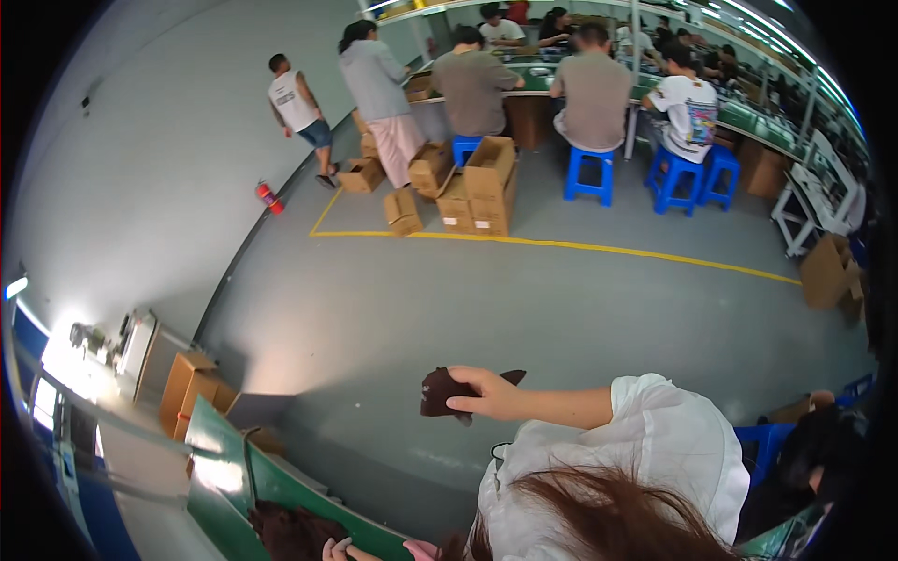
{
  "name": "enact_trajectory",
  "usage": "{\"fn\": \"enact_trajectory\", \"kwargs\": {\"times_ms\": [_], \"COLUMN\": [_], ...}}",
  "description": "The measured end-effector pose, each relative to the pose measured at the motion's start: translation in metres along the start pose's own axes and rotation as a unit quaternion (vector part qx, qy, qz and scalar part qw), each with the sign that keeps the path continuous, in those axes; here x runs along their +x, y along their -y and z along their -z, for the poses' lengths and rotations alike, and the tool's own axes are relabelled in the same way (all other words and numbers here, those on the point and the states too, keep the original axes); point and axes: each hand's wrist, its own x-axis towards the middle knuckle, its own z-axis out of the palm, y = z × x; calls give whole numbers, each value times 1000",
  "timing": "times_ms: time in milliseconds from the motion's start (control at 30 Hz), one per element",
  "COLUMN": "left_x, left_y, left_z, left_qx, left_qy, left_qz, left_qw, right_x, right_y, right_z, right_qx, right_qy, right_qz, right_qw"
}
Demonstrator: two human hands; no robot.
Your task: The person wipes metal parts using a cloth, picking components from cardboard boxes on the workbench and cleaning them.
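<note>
One green surface crosses the lower left, and a dark brown cloth heap lies on it. We steady the heap lightly where our left hand meets its edge; pressing hard would probably crease the cloth. Farther right, the dark brown piece is raised in front of us, apart from the surface, with the grey floor in view beyond it. We judge the step to be the handling of this piece: support its middle, let the loose corners hang, and avoid squeezing more than its weight calls for.

Finger check, left to right. At the lower edge, the left fingers appear at or against the heap; the picture cuts them off, so we cannot tell how far apart they are or whether they grip. On the right hand, the fingers are drawn together around the piece, thumb on the near side, the others across its far side, with a pointed corner showing past the wrist.
</note>
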Motion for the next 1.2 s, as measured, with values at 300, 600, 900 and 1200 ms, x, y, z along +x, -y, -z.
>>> {"fn": "enact_trajectory", "kwargs": {"times_ms": [300,600,900,1200], "left_x": [-4,-25,-37,-35], "left_y": [-60,-115,-123,-115], "left_z": [-68,-100,-106,-101], "left_qx": [-62,-365,-406,-411], "left_qy": [44,190,238,224], "left_qz": [-81,-21,54,106], "left_qw": [994,911,881,877], "right_x": [-13,-21,-37,-37], "right_y": [23,12,1,4], "right_z": [-38,-67,-55,-59], "right_qx": [-188,-205,-234,-231], "right_qy": [3,195,108,111], "right_qz": [78,165,142,60], "right_qw": [979,945,956,965]}}
